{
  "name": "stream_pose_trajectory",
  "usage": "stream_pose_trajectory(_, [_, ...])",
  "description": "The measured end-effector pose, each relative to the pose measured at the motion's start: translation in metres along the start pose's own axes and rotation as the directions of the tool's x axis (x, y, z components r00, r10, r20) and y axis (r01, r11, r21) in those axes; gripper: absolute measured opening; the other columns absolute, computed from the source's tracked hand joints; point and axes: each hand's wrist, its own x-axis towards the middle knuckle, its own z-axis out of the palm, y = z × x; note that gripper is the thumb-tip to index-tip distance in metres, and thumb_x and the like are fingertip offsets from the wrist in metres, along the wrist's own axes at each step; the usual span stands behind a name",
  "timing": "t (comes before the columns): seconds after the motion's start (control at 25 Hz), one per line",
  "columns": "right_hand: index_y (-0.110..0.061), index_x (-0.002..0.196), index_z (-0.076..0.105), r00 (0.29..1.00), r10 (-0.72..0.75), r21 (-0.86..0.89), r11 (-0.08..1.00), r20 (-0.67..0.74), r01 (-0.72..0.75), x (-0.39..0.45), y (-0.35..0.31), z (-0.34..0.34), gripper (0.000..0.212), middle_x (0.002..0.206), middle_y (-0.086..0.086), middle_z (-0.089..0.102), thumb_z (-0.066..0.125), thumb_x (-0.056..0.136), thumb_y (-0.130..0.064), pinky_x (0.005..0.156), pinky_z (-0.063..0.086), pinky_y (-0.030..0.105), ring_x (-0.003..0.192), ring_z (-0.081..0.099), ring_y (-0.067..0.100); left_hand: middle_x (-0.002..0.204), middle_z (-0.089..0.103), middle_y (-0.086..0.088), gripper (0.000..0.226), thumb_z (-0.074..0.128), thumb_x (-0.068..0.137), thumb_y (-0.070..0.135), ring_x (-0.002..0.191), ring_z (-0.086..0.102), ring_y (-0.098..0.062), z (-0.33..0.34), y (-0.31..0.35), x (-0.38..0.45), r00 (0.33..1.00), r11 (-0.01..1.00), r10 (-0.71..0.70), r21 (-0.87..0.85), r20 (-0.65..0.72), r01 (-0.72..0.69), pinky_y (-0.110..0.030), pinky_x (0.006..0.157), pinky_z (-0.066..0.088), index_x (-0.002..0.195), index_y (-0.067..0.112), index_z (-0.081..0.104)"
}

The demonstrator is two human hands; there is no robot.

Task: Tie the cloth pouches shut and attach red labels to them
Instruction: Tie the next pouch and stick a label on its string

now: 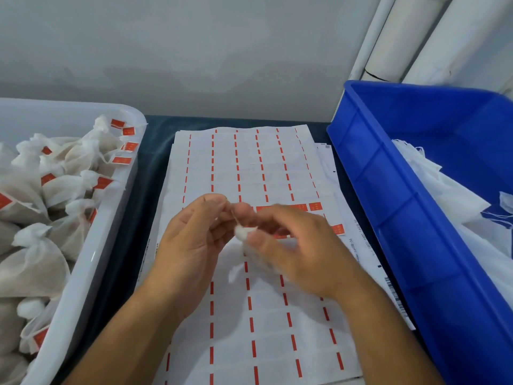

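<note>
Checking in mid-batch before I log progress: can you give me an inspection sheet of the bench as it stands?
Surface: dark table top, mostly covered by label sheets that are largely peeled; a few red labels remain mid-sheet.
Job's things: small white cloth pouch held between both hands above the sheets; white tray on the left piled with tied, labelled pouches; blue bin on the right holding white cloth.
Clutter: nothing seen.
Grippers: left hand pinches the pouch's string; right hand grips the pouch, blurred.
Cables: nothing seen.
Surroundings: pale wall; white pipes in the right corner.
</note>
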Motion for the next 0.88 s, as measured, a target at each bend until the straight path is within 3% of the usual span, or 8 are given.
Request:
stream_pose_trajectory(0.12, [-0.041, 0.100, 0.057, 0.952, 0.191, -0.155, 0.960, -0.240, -0.232, -0.002, 0.015, -0.037, 0.020, 0.099, -0.023, 0.066, 0.052, 0.097, -0.060, 0.062, 0.046, 0.008, 0.086, 0.065, -0.004, 0.092, 0.077, -0.004, 0.035, 0.060, 0.089, 0.051, 0.086, 0.075, -0.018, 0.002, 0.001, -0.001, 0.998, 0.998, -0.023, 0.058, -0.062, 0.026, -0.019, 0.073, 0.059, 0.085, 0.021, 0.079])
stream_pose_trajectory(0.2, [-0.033, 0.109, 0.057, 0.872, 0.333, -0.246, 0.868, -0.359, -0.432, -0.006, 0.029, -0.055, 0.013, 0.108, -0.013, 0.066, 0.056, 0.101, -0.044, 0.065, 0.042, 0.012, 0.086, 0.062, 0.003, 0.096, 0.078, 0.000, 0.038, 0.065, 0.072, 0.056, 0.085, 0.076, -0.015, 0.003, 0.000, 0.000, 0.997, 0.997, -0.037, 0.064, -0.062, 0.041, -0.023, 0.073, 0.060, 0.090, 0.026, 0.081])
stream_pose_trajectory(0.32, [-0.025, 0.125, 0.058, 0.817, 0.469, -0.329, 0.754, -0.334, -0.568, -0.010, 0.041, -0.061, 0.022, 0.118, -0.002, 0.066, 0.057, 0.104, -0.031, 0.085, 0.053, 0.029, 0.100, 0.063, 0.015, 0.106, 0.078, 0.009, 0.027, 0.065, 0.076, 0.046, 0.095, 0.075, -0.009, 0.003, -0.002, 0.001, 0.998, 0.993, -0.051, 0.100, -0.044, 0.055, -0.031, 0.086, 0.058, 0.095, 0.037, 0.081])
stream_pose_trajectory(0.4, [-0.022, 0.128, 0.059, 0.794, 0.532, -0.336, 0.720, -0.295, -0.607, -0.011, 0.043, -0.062, 0.026, 0.119, -0.002, 0.067, 0.059, 0.103, -0.029, 0.089, 0.054, 0.034, 0.103, 0.064, 0.017, 0.108, 0.078, 0.012, 0.026, 0.066, 0.077, 0.038, 0.095, 0.075, -0.011, 0.001, -0.003, 0.001, 0.998, 0.994, -0.042, 0.104, -0.047, 0.047, -0.034, 0.088, 0.059, 0.098, 0.039, 0.080])
stream_pose_trajectory(0.48, [-0.023, 0.121, 0.061, 0.774, 0.572, -0.314, 0.707, -0.271, -0.633, -0.012, 0.048, -0.064, 0.021, 0.107, -0.007, 0.068, 0.063, 0.101, -0.031, 0.076, 0.053, 0.025, 0.092, 0.065, 0.011, 0.109, 0.077, 0.013, 0.025, 0.066, 0.082, 0.033, 0.092, 0.076, -0.012, -0.001, -0.005, 0.002, 0.998, 0.994, -0.030, 0.104, -0.051, 0.035, -0.033, 0.086, 0.061, 0.101, 0.040, 0.080])
stream_pose_trajectory(0.6, [-0.026, 0.104, 0.064, 0.766, 0.587, -0.310, 0.701, -0.261, -0.642, -0.010, 0.051, -0.064, 0.011, 0.088, -0.016, 0.065, 0.069, 0.097, -0.034, 0.058, 0.040, 0.016, 0.076, 0.062, 0.004, 0.109, 0.076, 0.019, 0.023, 0.067, 0.088, 0.026, 0.093, 0.076, -0.009, -0.003, -0.008, 0.003, 0.998, 0.992, -0.003, 0.125, -0.062, 0.010, -0.028, 0.082, 0.062, 0.104, 0.039, 0.079])
stream_pose_trajectory(0.76, [-0.031, 0.090, 0.063, 0.789, 0.539, -0.304, 0.730, -0.295, -0.612, -0.009, 0.049, -0.064, 0.014, 0.081, -0.021, 0.064, 0.073, 0.093, -0.041, 0.054, 0.033, 0.014, 0.069, 0.060, 0.000, 0.109, 0.074, 0.024, 0.024, 0.067, 0.093, 0.023, 0.092, 0.076, -0.008, -0.002, -0.011, 0.003, 0.998, 0.986, 0.032, 0.167, -0.062, -0.022, -0.020, 0.076, 0.060, 0.107, 0.039, 0.076])
stream_pose_trajectory(0.88, [-0.033, 0.089, 0.064, 0.788, 0.571, -0.302, 0.728, -0.228, -0.615, -0.010, 0.048, -0.062, 0.015, 0.081, -0.020, 0.064, 0.075, 0.090, -0.044, 0.054, 0.035, 0.015, 0.071, 0.061, 0.000, 0.110, 0.073, 0.027, 0.026, 0.069, 0.094, 0.021, 0.092, 0.076, -0.009, -0.002, -0.013, 0.003, 0.998, 0.984, 0.039, 0.177, -0.049, -0.029, -0.019, 0.071, 0.060, 0.109, 0.041, 0.075])
